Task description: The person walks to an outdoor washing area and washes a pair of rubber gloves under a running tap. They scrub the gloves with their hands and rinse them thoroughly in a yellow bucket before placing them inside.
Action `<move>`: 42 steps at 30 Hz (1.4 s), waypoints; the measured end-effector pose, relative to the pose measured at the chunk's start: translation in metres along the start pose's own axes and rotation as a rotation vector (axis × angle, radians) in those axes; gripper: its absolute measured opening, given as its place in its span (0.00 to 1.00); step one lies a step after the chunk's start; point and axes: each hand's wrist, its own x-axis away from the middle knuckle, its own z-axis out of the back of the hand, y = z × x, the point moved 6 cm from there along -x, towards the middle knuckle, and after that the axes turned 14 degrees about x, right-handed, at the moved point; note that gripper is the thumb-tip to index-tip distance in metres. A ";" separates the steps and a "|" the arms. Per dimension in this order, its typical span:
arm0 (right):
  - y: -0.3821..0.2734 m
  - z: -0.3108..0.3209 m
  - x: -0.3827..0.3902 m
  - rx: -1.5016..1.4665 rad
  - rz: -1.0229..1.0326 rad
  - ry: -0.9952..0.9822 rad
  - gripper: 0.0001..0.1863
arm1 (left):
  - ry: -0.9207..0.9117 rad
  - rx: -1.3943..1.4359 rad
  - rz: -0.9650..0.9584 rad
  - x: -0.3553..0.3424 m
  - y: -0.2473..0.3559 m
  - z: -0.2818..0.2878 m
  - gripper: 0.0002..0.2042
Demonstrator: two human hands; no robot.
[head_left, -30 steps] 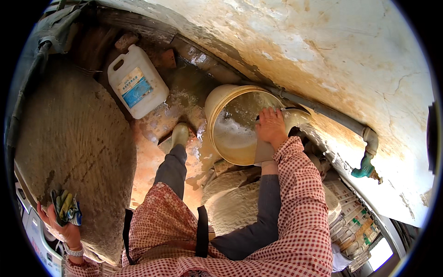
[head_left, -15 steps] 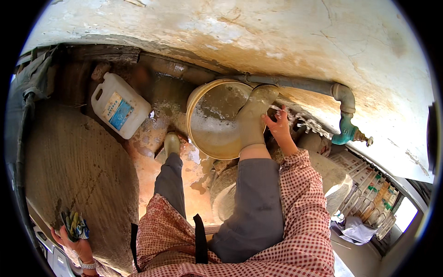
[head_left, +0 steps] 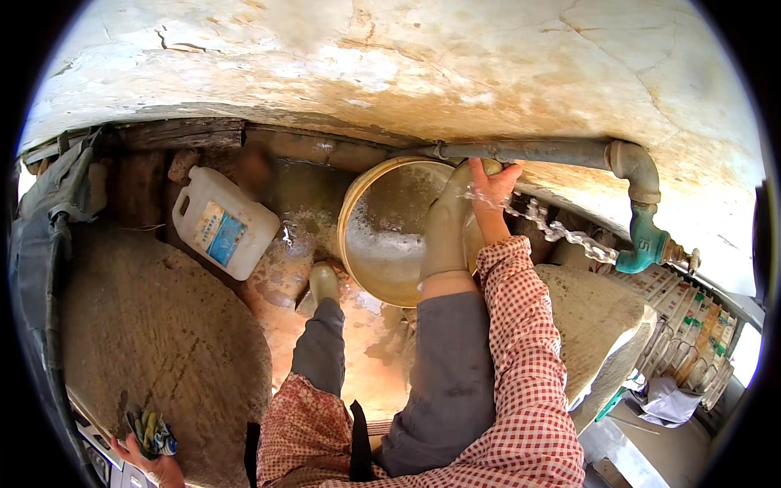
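My right hand [head_left: 493, 187] lies against the toe of the rubber boot [head_left: 446, 220] on my right foot, fingers stretched and thumb apart. That boot is raised over the rim of a round tub [head_left: 345, 224] holding cloudy water. Water [head_left: 561, 231] streams from a green tap [head_left: 643, 240] onto my right hand. At the lower left, my left hand [head_left: 142, 464] is at the edge of a stone slab [head_left: 187, 325], closed on a multicoloured bundle that looks like work gloves [head_left: 151, 433]. Part of its fingers is hidden. My other boot [head_left: 324, 282] stands on wet ground.
A white plastic jug [head_left: 224, 224] with a blue label stands left of the tub. A grey pipe [head_left: 537, 151] runs along the stained wall [head_left: 407, 73] to the tap. Another stone block [head_left: 590, 317] lies at right, before a rack of hangers [head_left: 683, 333].
My right hand has moved up from the boot's side to its toe, into the water stream. The view has shifted; my left hand stays by the slab with the bundle.
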 end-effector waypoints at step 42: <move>0.003 -0.074 0.207 0.351 -0.370 -1.359 0.47 | -0.072 0.129 0.033 -0.004 0.004 -0.006 0.17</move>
